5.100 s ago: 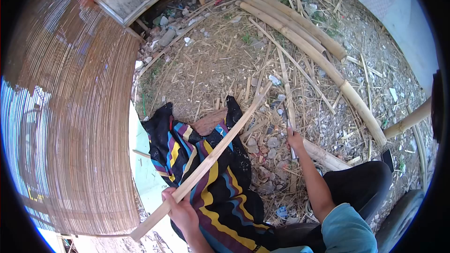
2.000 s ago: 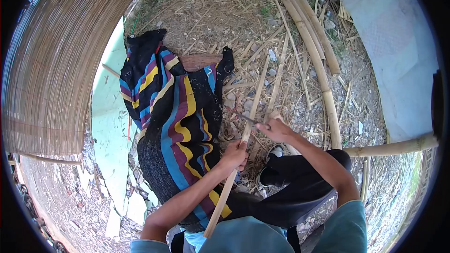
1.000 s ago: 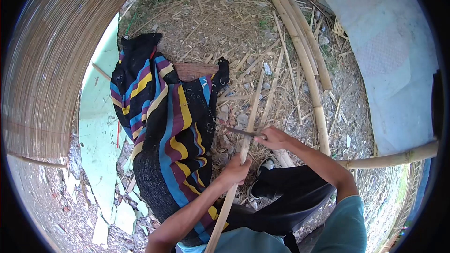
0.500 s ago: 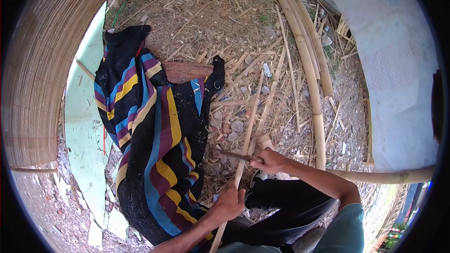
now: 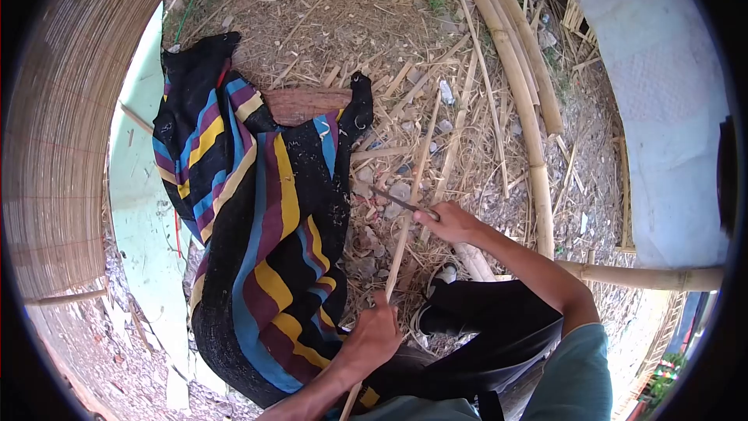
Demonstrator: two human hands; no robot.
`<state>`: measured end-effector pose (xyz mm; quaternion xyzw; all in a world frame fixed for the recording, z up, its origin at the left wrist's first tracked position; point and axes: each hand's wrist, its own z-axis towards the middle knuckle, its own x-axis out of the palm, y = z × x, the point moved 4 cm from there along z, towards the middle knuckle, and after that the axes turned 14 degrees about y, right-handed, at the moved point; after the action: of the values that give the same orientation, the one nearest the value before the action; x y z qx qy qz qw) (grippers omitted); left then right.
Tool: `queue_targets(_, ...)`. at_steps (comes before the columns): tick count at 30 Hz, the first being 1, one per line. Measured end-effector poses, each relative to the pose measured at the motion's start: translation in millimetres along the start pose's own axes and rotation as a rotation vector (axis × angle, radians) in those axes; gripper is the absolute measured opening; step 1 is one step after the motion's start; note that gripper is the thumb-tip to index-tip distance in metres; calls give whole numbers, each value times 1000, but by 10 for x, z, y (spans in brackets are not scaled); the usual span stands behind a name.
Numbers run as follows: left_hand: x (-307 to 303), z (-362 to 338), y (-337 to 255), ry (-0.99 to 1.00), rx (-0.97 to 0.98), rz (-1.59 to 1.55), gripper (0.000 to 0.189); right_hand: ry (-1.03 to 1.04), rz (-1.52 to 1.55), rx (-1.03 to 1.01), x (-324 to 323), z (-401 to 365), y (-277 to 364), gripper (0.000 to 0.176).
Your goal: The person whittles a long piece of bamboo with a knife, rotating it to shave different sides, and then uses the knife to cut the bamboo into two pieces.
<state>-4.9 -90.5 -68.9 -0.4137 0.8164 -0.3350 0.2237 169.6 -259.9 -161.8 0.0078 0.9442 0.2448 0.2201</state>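
My left hand (image 5: 375, 337) is closed around a long, thin bamboo strip (image 5: 400, 253), which slants from my lap up and away over the ground. Farther along the strip, my right hand (image 5: 449, 224) grips a knife (image 5: 395, 199) by its handle. The narrow dark blade lies across the strip and points to the left. Left of both hands spreads a striped cloth (image 5: 269, 210) in black, blue, maroon, yellow and cream, dotted with small shavings.
A reddish wooden block (image 5: 304, 105) sits partly under the cloth. Bamboo poles (image 5: 518, 101) lie at the right, beside a pale sheet (image 5: 631, 101). A rolled slatted blind (image 5: 58, 140) and a light green panel (image 5: 140, 218) stand left. Shavings and stones litter the ground.
My right hand and the knife have slid away from me along the bamboo strip, widening the gap to my left hand. My left hand keeps its hold. The view has shifted slightly.
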Motion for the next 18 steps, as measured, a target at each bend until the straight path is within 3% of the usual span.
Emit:
queue_targets(2,104,20,32,-23,55,90,26,-108,-344,-11,-126,-45,-10,84)
queue_targets(3,139,32,24,-28,63,95,26,-118,-348,-12,-208,2,-96,84)
queue_targets(5,193,27,16,-23,38,112,29,-160,-48,365,-465,125,-483,82)
queue_targets(7,135,19,-69,-20,53,97,30,-292,-216,441,-719,-14,-613,77)
queue_targets(11,26,-15,-143,-9,91,82,30,-416,-236,412,-937,-470,-454,78)
queue_targets(13,8,16,-153,-38,118,125,31,-581,-14,270,-996,-694,-263,74)
queue_targets(16,-51,-41,-233,-97,130,212,30,-616,41,161,-1032,-927,-29,71)
queue_targets(18,-97,11,-175,-144,241,137,28,-664,73,58,-1036,-1198,168,72)
